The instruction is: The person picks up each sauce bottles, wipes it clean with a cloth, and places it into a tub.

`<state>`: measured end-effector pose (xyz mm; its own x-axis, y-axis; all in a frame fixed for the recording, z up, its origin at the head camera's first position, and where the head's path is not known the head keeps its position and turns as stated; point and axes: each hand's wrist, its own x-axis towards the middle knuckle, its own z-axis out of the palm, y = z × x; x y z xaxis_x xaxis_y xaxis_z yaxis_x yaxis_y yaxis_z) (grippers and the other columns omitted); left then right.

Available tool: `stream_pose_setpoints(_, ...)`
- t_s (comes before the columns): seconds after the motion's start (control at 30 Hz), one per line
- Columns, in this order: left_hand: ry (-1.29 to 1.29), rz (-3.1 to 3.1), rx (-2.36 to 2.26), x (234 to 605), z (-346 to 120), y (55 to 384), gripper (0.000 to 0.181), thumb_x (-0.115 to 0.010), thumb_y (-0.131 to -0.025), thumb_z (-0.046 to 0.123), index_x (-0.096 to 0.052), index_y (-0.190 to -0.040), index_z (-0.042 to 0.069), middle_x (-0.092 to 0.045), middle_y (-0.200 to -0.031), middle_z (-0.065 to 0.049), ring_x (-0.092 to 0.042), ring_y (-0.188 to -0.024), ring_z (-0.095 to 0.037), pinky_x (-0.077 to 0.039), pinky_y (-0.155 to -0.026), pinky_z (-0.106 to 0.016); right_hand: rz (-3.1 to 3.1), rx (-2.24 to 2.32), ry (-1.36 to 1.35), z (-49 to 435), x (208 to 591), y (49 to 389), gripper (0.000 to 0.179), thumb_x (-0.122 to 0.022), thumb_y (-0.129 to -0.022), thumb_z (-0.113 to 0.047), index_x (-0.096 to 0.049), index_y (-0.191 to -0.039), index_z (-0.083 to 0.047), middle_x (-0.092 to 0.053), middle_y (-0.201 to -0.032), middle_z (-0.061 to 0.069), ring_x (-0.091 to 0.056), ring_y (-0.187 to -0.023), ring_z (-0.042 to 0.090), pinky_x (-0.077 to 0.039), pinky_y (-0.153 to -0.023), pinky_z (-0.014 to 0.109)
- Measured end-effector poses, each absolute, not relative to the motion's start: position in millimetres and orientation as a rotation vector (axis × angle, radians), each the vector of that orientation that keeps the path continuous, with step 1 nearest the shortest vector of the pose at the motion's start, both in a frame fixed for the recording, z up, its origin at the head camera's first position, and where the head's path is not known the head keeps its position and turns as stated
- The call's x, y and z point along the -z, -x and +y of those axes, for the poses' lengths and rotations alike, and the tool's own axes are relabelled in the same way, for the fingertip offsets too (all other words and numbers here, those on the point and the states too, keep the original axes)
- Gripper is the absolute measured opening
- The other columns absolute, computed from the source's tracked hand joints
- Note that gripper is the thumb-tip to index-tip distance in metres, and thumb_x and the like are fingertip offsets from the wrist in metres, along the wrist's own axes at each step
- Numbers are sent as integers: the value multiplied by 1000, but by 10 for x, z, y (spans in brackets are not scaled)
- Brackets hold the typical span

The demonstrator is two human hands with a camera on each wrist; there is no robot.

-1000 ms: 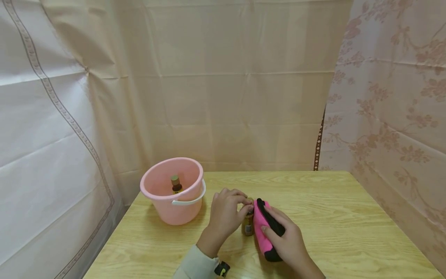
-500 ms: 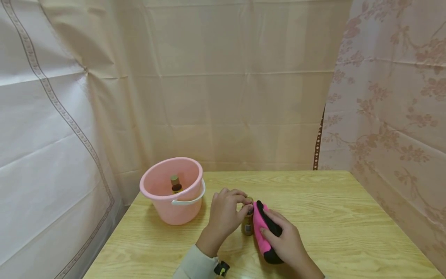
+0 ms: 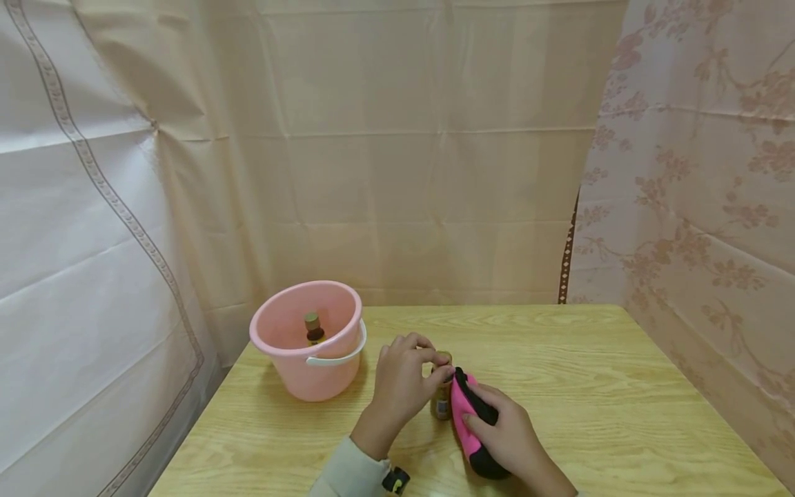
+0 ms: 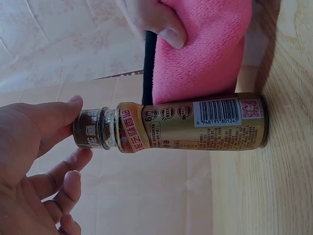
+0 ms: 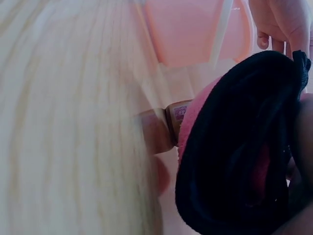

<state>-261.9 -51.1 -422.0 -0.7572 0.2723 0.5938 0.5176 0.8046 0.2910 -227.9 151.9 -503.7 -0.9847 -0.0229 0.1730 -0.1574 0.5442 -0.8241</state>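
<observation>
A small brown-capped sesame oil bottle [image 4: 195,122] stands upright on the table, its barcode label showing in the left wrist view. My left hand [image 3: 400,383] pinches the bottle's cap [image 4: 90,128] between thumb and fingertips. In my right hand [image 3: 512,431] I grip a pink fleecy pad [image 3: 461,413] with black trim. The pad's pink side lies against the bottle's right side in the head view. From the right wrist, its black-edged hollow end [image 5: 220,142] hides much of the bottle.
At the left of the wooden table [image 3: 590,386] stands a pink bucket [image 3: 313,376] with a white handle. Inside the bucket is another capped bottle [image 3: 313,328]. Beige curtains [image 3: 410,172] hang behind the table, with patterned ones at the sides.
My right hand and the pad have slid a little towards me along the bottle, the pad tilting slightly. My left hand and the bottle have stayed in place.
</observation>
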Motion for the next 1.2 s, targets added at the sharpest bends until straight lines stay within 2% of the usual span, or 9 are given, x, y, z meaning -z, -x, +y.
stream_pose_setpoints(0.4, 569, -2450, 607, 4246, -508, 2630, 17, -79, -88, 51, -83, -91, 35, -68, -99, 16, -57, -87, -9, -36, -73, -27, -2713, -1377, -141, 1516, 5035, 2269, 52, -80, -88, -30, -68, -138, -22, -64, -141, 7, -61, -128, 30, -51, -102, 54)
stream_pose_setpoints(0.67, 566, -2436, 593, 4254, -508, 2633, 16, -80, -88, 48, -84, -90, 33, -69, -100, 17, -57, -86, -9, -36, -72, -26, -2653, -1378, -161, 1511, 4985, 2245, 49, -81, -89, -31, -69, -137, -27, -66, -139, 4, -64, -123, 27, -54, -97, 49)
stream_pose_setpoints(0.9, 575, -2422, 600, 4238, -499, 2623, 12, -82, -87, 44, -84, -90, 33, -71, -99, 18, -58, -85, -9, -34, -70, -25, -2578, -1427, -152, 1502, 4975, 2247, 51, -82, -88, -26, -68, -137, -33, -65, -140, -1, -62, -128, 26, -50, -104, 51)
stream_pose_setpoints(1.03, 584, -2414, 599, 4231, -496, 2626, 11, -82, -87, 43, -84, -91, 33, -71, -99, 18, -59, -85, -9, -34, -70, -24, -2537, -1435, -166, 1506, 4960, 2242, 53, -82, -88, -26, -67, -138, -31, -64, -143, 0, -60, -131, 28, -49, -105, 53)
stream_pose_setpoints(1.2, 591, -2420, 604, 4220, -498, 2622, 10, -82, -88, 41, -84, -92, 32, -72, -102, 18, -60, -87, -9, -34, -71, -25, -2496, -1449, -180, 1511, 4932, 2234, 55, -82, -88, -24, -66, -140, -31, -63, -143, -2, -61, -130, 24, -51, -102, 47)
